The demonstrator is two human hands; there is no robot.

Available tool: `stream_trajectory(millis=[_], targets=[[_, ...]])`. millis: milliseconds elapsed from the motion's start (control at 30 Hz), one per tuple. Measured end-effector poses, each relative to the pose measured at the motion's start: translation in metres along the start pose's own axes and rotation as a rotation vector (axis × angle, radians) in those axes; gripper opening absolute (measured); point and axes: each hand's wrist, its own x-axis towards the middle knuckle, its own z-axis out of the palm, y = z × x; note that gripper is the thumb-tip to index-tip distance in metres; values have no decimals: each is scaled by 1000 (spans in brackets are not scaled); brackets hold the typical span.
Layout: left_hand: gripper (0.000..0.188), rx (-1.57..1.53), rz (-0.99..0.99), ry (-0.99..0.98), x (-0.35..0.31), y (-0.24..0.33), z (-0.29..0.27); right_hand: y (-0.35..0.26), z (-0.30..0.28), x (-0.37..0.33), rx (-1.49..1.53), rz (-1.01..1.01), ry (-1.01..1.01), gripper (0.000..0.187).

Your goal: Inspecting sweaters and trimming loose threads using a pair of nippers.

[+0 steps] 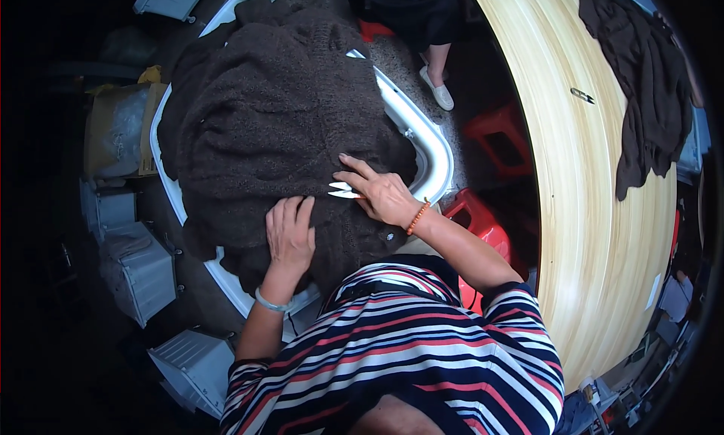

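Snips gripped in R hand now, blades apart & pointing L, just over dark knit. L hand open, fingers resting on the knit, nr the blades. Knit's heaped across white frame. Outward: red stool to R, then tabletop w/ dark cloth at far side; grey bin L; co-worker's shoe up top.

Rough, matt knit garment and shiny metal snips

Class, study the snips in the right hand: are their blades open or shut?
Open: the snips in the right hand show two pale blades apart, with dark knitted fabric between their tips.
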Motion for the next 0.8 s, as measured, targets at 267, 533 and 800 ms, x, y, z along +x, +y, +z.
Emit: stream_trajectory(millis=[267, 533, 800], targets=[[22, -1215, -435, -279, -6, -24, -40, -4, -44, 29, 767, 241, -16, 9], [26, -1652, -472, -375, 10, 13, -48, -14, -73, 41, 667, 125, 24, 10], [19, -1595, -472, -240, 16, 13, -40, -15, -71, 25, 527, 185, 219, 14]])
